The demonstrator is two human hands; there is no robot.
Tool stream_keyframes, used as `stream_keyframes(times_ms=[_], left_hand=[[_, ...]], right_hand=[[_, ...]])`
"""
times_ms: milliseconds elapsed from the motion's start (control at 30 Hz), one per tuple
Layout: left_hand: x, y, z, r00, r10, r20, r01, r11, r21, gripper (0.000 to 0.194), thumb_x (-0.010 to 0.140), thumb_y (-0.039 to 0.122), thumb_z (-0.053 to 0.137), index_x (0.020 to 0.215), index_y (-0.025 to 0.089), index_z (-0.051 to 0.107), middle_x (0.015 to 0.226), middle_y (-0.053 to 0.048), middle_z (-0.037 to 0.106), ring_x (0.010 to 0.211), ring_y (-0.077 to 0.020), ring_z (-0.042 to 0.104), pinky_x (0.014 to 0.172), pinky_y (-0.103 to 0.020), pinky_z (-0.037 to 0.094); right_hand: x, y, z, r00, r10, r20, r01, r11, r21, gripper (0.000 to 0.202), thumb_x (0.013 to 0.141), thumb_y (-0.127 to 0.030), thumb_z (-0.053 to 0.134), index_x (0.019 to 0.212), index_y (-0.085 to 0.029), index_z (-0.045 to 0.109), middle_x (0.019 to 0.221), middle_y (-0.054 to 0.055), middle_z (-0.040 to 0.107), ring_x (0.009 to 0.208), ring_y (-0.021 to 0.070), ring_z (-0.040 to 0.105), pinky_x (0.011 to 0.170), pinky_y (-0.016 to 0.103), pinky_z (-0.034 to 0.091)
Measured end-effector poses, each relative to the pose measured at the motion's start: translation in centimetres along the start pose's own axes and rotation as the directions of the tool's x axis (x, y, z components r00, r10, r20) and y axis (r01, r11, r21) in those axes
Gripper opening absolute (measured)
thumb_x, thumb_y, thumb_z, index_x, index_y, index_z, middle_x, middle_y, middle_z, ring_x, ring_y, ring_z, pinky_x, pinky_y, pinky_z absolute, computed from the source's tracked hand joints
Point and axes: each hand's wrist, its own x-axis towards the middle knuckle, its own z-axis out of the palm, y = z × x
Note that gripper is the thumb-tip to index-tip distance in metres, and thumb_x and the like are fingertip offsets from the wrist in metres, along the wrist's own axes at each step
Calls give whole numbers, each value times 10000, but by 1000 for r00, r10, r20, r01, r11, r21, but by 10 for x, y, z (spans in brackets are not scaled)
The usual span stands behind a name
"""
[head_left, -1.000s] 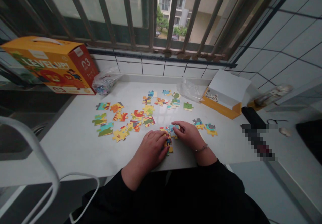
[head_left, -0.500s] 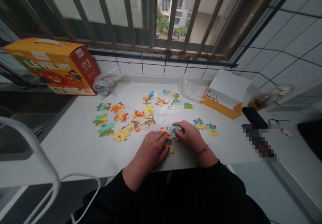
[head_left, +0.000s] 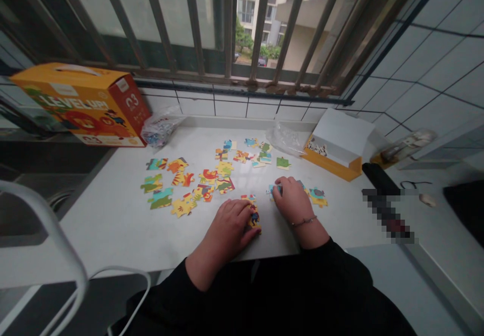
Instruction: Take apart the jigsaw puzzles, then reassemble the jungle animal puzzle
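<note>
My left hand [head_left: 233, 225] rests on the white counter, fingers and thumb closed about the left side of some joined puzzle pieces [head_left: 254, 219] with a dark-blue figure on yellow. Part of those pieces is hidden under the fingers. To the right, my right hand [head_left: 292, 200] grips a light-blue puzzle piece [head_left: 270, 189] low over the counter, mostly covered by the thumb and fingers. Just beyond that hand lies a yellow and grey-blue puzzle piece [head_left: 318, 196], and another beside it is partly hidden. Farther left are several loose or joined pieces, among them a yellow one [head_left: 183, 205].
An orange puzzle box [head_left: 83, 107] stands at the back left, beside a clear bag of pieces [head_left: 161, 128]. An open white and orange box [head_left: 333, 147] sits at the back right, near an empty plastic bag [head_left: 284, 138]. A white curved tube [head_left: 56, 225] crosses the left foreground.
My right hand has moved right with the light-blue piece, away from the pieces at my left hand. My left hand stays nearly in place. The view has shifted slightly.
</note>
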Motion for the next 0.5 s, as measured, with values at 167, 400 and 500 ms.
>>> stream_keyframes(times_ms=[167,400,500], left_hand=[[-1,-1,1,1000,-3,5,3,1000,-5,405,979,397,769,1320,206,664,1425,-161,695,1320,-355,644,1171,-596,486],[-2,2,-1,1000,-9,5,9,1000,-25,410,977,383,776,1326,205,654,1424,-149,693,1316,-349,640,1177,-575,479],[-4,2,0,1000,-16,10,16,999,-30,419,976,383,776,1331,201,649,1440,-147,683,1326,-353,626,1188,-578,469]], right_hand=[[23,-6,-14,999,-48,16,49,999,-25,199,1018,-287,644,1150,-185,755,1171,192,713,1077,351,664,982,456,508],[107,-32,-22,992,-111,66,115,992,-57,285,1042,-294,603,1212,-136,768,1211,208,749,1150,343,679,1007,439,515],[149,-41,-14,988,-129,89,135,989,-62,293,1032,-192,578,1240,-132,775,1254,214,758,1192,320,685,1035,413,507]])
